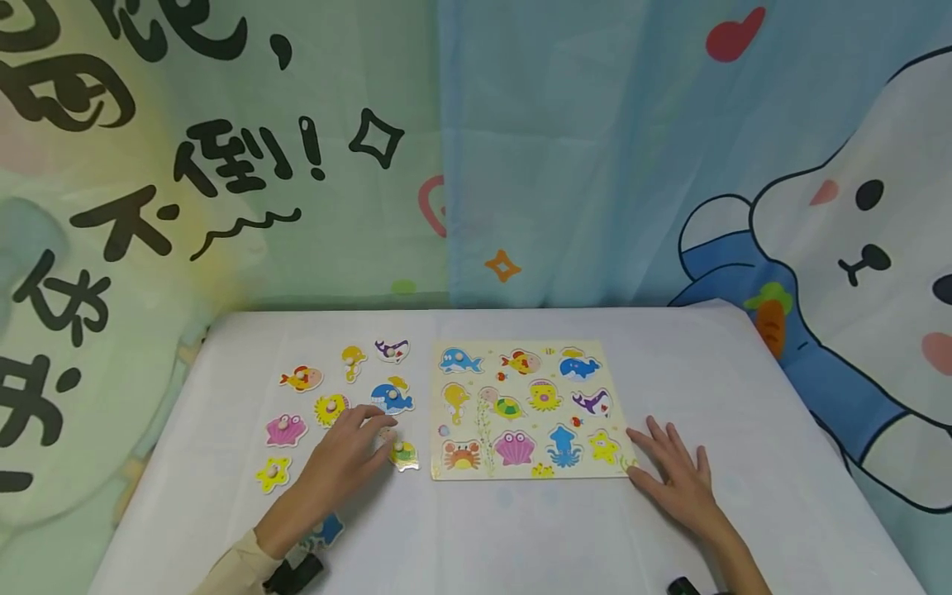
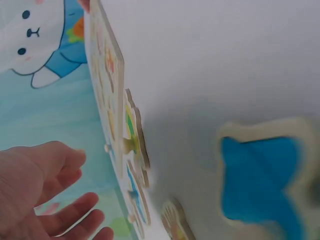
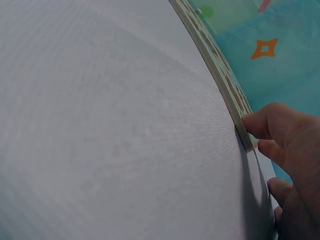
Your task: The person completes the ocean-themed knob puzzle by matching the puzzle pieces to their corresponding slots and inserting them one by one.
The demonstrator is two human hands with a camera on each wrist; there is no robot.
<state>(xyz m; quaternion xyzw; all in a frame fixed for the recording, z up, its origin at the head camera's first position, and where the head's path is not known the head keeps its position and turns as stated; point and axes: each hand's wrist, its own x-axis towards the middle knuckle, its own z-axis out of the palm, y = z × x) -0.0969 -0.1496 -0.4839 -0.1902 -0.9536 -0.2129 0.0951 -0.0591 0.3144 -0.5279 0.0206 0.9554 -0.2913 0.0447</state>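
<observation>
Reaching w/ L hand (image 1: pixel 349 450) over the turtle pc. (image 1: pixel 405 456), partly covering it, & bending fingers loosely just beside the blue whale pc. (image 1: pixel 392 398). Resting R hand (image 1: pixel 680 479) at lower R corner of the sea-animal board (image 1: pixel 530 419), touching its edge w/ thumb & index finger. Having fish (image 1: pixel 302 378), seahorse (image 1: pixel 353 362), clam (image 1: pixel 286 430) & star pcs. (image 1: pixel 273 474) lying farther L. Working on white-covered table (image 1: pixel 506 537) before a printed backdrop (image 1: pixel 535 165).
</observation>
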